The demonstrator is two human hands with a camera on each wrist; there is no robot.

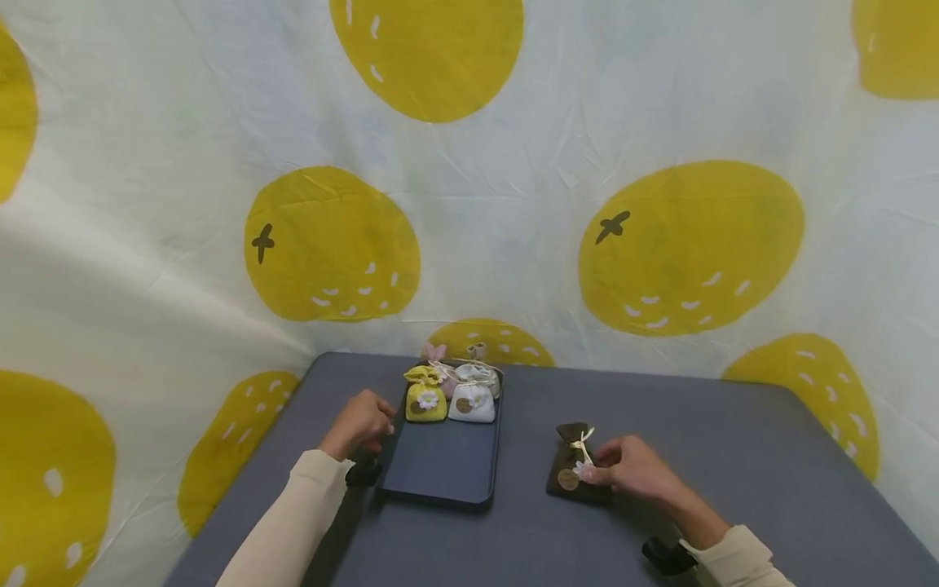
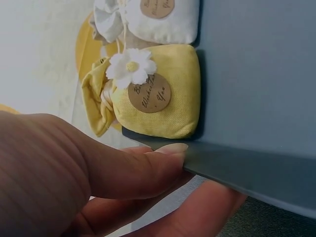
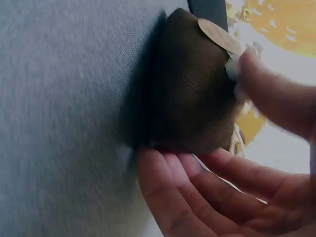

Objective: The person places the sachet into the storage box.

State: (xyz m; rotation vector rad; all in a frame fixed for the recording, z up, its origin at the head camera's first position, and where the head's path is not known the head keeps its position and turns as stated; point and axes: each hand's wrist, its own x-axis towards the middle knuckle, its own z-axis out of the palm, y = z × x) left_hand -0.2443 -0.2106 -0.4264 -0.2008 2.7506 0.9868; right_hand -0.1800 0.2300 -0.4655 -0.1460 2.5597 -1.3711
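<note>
My left hand [image 1: 363,422] is at the left edge of a dark tray [image 1: 440,461]. In the left wrist view its thumb lies on the tray's rim [image 2: 222,170] and the fingers reach underneath. At the tray's far end stand a yellow drawstring pouch [image 1: 425,405] with a white flower and round tag, and a white pouch [image 1: 473,406]. Behind these are a pink pouch [image 1: 448,386] and a beige one [image 1: 495,385], partly hidden. Right of the tray, my right hand [image 1: 638,469] grips a dark brown pouch [image 3: 190,79], thumb at its flower and fingers along its side.
The grey table [image 1: 704,440] reaches back to a white curtain [image 1: 499,244] printed with large yellow fruit. Its fabric also hangs along the left and right sides. The tray's near half shows its bare floor.
</note>
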